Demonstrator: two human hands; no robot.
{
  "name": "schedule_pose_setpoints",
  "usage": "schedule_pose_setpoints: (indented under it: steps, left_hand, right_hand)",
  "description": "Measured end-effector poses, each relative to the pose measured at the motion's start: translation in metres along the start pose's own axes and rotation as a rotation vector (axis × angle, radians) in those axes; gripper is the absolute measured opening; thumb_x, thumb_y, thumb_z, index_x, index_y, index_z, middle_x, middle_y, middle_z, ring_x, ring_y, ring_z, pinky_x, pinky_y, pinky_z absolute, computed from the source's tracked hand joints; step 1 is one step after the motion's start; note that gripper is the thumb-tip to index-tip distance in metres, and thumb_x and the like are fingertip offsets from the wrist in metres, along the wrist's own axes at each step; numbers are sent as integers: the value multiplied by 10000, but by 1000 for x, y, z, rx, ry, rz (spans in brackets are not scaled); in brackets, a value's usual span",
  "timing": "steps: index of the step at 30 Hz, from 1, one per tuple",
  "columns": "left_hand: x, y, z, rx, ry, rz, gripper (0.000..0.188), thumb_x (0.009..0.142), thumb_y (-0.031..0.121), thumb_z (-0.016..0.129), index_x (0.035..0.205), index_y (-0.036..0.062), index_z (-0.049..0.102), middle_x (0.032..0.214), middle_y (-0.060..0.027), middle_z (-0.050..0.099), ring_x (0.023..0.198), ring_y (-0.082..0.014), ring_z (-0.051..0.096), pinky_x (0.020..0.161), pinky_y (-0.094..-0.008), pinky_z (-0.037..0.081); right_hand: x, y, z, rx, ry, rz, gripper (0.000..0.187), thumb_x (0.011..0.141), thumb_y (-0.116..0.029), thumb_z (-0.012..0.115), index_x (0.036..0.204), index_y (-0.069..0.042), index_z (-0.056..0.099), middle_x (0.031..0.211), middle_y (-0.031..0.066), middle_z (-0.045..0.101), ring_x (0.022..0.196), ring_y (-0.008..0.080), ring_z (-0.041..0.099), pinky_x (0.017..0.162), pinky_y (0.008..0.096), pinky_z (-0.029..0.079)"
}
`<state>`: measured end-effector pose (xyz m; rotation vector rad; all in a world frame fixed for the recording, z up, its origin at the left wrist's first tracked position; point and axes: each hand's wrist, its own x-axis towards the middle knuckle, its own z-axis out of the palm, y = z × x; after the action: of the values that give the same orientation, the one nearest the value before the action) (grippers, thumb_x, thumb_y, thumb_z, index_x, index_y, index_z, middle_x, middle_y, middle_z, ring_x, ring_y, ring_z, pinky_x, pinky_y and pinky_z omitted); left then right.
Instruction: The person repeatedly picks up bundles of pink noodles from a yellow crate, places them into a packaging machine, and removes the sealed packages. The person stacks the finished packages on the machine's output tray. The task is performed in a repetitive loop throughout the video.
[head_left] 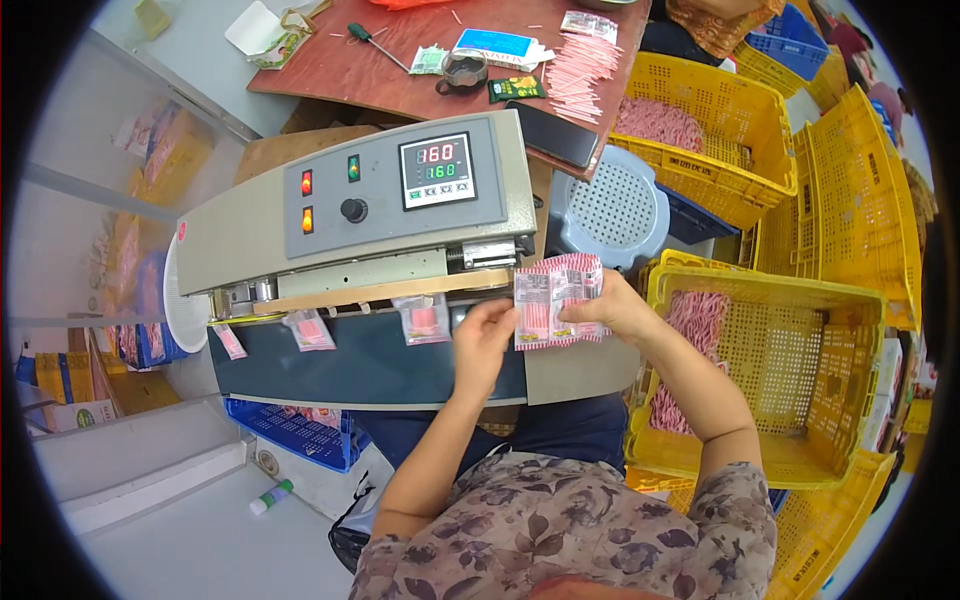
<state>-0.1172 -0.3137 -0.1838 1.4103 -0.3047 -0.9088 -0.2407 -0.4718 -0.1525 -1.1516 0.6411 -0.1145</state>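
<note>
Small clear packets with pink stripes and pink sticks inside (537, 312) are at the right end of a band sealing machine (235, 225). There seem to be two, side by side or overlapping. My right hand (625, 308) grips them from the right, thumb across the front. At their left edge, my left hand (482, 345) has its fingertips drawn together, pinching the edge. Along the machine's belt hang three similar packets: a left one (230, 341), a middle one (311, 331) and a right one (424, 320). Lit switches and a digital display (437, 170) show on its panel.
Beyond the machine, a red table (330, 75) holds loose pink sticks (583, 75), a phone (553, 133), a dark cup (464, 72) and a screwdriver (378, 47). A blue-grey stool (612, 205) and yellow crates (790, 300) stand at right. A blue basket (290, 430) sits below left.
</note>
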Motion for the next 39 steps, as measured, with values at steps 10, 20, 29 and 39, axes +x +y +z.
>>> schedule_pose_setpoints:
  steps: [10,20,29,39]
  left_hand:
    - [-2,-6,-47,80,426,295,59,813,47,591,814,-3,560,716,-20,546,551,-40,449,470,-175,356]
    - [8,-1,-8,-133,36,-69,68,790,82,626,788,18,601,598,28,530,433,-15,390,376,-159,267]
    - [-21,-6,-30,226,254,479,162,769,10,631,916,4,563,792,-14,503,620,-36,445,549,-171,370]
    - [6,-7,13,-18,-77,-8,103,799,75,621,836,-22,623,631,22,532,505,-18,394,457,-162,312]
  right_hand:
    - [0,8,-8,20,-18,35,382,658,20,675,1025,-9,574,935,54,622,813,123,585,756,271,474]
    - [4,3,3,-48,-11,25,409,662,15,670,1053,-12,552,943,38,603,838,110,561,775,257,453]
    - [-16,13,0,-298,121,-346,353,656,-75,724,967,-34,561,850,11,599,777,74,546,724,235,447]
    - [-13,10,3,-284,122,-164,368,657,-51,697,994,-10,555,862,28,610,768,88,551,729,250,449]
